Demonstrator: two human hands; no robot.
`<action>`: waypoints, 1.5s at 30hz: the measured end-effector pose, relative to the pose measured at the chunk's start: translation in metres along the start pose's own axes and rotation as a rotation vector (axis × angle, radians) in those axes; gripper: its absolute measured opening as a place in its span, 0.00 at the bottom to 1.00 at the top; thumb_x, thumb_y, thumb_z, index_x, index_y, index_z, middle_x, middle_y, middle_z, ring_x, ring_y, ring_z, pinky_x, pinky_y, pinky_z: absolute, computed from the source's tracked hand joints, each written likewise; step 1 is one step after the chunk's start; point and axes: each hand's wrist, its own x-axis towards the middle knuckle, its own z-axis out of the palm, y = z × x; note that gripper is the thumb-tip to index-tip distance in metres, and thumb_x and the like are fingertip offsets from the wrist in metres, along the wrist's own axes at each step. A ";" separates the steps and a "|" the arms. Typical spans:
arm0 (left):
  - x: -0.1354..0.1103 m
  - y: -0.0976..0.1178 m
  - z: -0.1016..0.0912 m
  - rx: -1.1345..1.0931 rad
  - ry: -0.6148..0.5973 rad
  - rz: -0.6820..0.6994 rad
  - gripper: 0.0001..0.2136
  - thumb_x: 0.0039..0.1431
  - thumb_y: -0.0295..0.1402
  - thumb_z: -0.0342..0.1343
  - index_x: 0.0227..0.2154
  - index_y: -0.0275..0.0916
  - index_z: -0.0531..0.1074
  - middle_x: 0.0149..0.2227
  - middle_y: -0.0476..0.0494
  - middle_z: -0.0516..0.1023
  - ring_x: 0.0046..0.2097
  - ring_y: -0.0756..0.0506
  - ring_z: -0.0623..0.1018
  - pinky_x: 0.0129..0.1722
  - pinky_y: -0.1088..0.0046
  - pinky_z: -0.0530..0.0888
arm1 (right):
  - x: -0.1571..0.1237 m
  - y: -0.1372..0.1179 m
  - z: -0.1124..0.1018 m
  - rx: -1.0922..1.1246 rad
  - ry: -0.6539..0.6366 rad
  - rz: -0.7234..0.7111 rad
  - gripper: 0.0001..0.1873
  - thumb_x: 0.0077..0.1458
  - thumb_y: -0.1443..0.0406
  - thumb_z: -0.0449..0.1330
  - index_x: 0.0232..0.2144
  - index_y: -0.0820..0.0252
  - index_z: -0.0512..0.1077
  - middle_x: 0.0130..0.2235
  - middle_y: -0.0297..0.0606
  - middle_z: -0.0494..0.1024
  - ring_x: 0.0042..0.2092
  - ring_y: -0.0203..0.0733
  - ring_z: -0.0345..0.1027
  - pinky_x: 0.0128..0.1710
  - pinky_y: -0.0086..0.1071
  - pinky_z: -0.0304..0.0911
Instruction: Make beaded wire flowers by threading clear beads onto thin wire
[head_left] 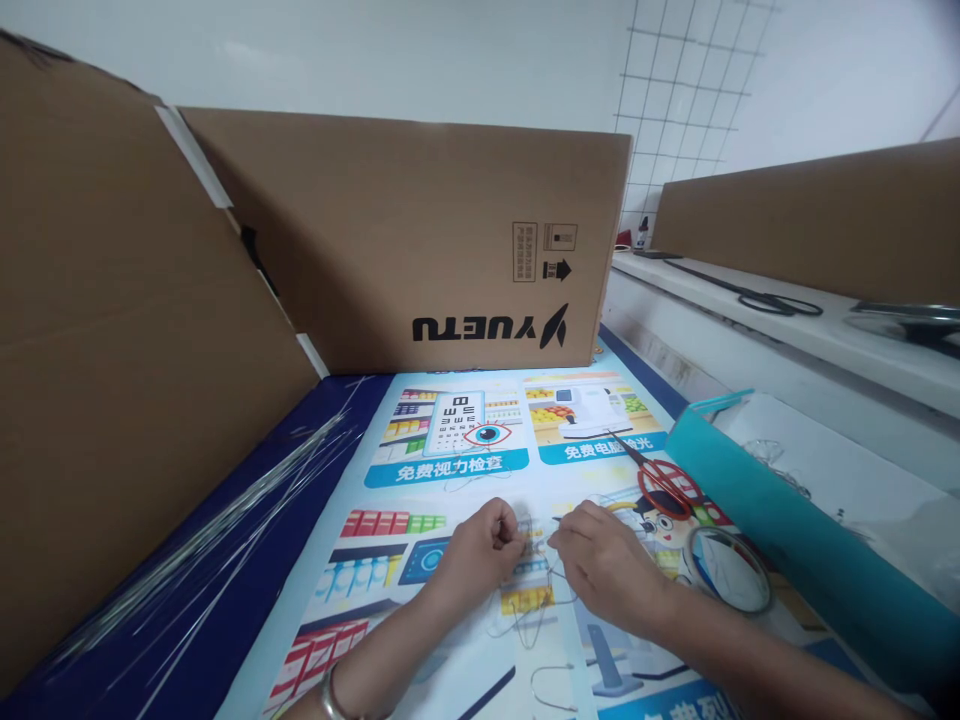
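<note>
My left hand (480, 548) and my right hand (604, 565) meet over a printed poster (450, 465) on the table. Both are closed in a pinch on a thin bent metal wire (534, 545) held between them. More loops of the wire trail below the hands (536, 625). A small wire hook (553, 686) lies on the poster near my forearms. A bracelet shows on my left wrist (330, 695).
Red-handled scissors (664, 480) and a clear tape roll (729, 568) lie right of my hands, beside a teal tray (780, 530). A bundle of straight wires (225, 530) lies at left. Cardboard sheets (420, 240) stand behind and left. Black scissors (765, 298) rest on the white shelf.
</note>
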 end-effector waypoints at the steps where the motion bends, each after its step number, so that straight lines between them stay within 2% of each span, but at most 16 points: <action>1: 0.000 0.002 -0.001 -0.015 -0.010 -0.011 0.06 0.49 0.30 0.53 0.25 0.41 0.59 0.18 0.58 0.64 0.18 0.54 0.65 0.17 0.81 0.60 | 0.000 0.000 0.001 0.012 0.006 0.004 0.12 0.55 0.74 0.51 0.36 0.59 0.73 0.33 0.40 0.71 0.39 0.43 0.61 0.38 0.36 0.58; 10: -0.002 0.018 -0.009 -0.100 -0.094 -0.093 0.10 0.47 0.34 0.58 0.25 0.40 0.59 0.17 0.58 0.65 0.16 0.54 0.65 0.13 0.82 0.58 | 0.002 0.000 0.001 0.155 0.054 0.080 0.09 0.55 0.72 0.52 0.30 0.58 0.71 0.29 0.35 0.71 0.36 0.39 0.63 0.40 0.34 0.58; 25: -0.003 0.019 -0.011 -0.119 -0.133 -0.090 0.10 0.48 0.32 0.57 0.26 0.40 0.59 0.19 0.58 0.65 0.17 0.55 0.65 0.14 0.82 0.59 | 0.002 -0.001 0.006 0.296 0.148 0.243 0.09 0.47 0.76 0.56 0.27 0.57 0.69 0.28 0.32 0.70 0.32 0.36 0.64 0.31 0.28 0.60; 31: -0.002 0.016 -0.010 -0.103 -0.133 -0.088 0.08 0.48 0.32 0.55 0.27 0.40 0.59 0.20 0.57 0.66 0.18 0.54 0.66 0.15 0.82 0.60 | 0.002 0.001 0.008 0.272 0.128 0.251 0.09 0.48 0.75 0.55 0.28 0.57 0.69 0.29 0.31 0.70 0.33 0.36 0.64 0.33 0.29 0.60; 38: 0.001 0.008 -0.008 -0.079 -0.082 -0.040 0.08 0.47 0.30 0.56 0.25 0.39 0.60 0.19 0.57 0.65 0.20 0.55 0.64 0.19 0.82 0.59 | 0.001 0.000 0.007 0.178 0.058 0.216 0.06 0.50 0.73 0.56 0.27 0.57 0.68 0.29 0.33 0.70 0.36 0.39 0.62 0.37 0.32 0.58; 45: 0.000 0.007 -0.007 -0.061 -0.085 -0.039 0.08 0.47 0.28 0.55 0.25 0.40 0.59 0.18 0.58 0.64 0.18 0.55 0.62 0.19 0.81 0.59 | 0.001 0.000 0.006 0.091 0.007 0.182 0.04 0.52 0.70 0.57 0.30 0.57 0.70 0.31 0.35 0.70 0.38 0.41 0.61 0.40 0.34 0.56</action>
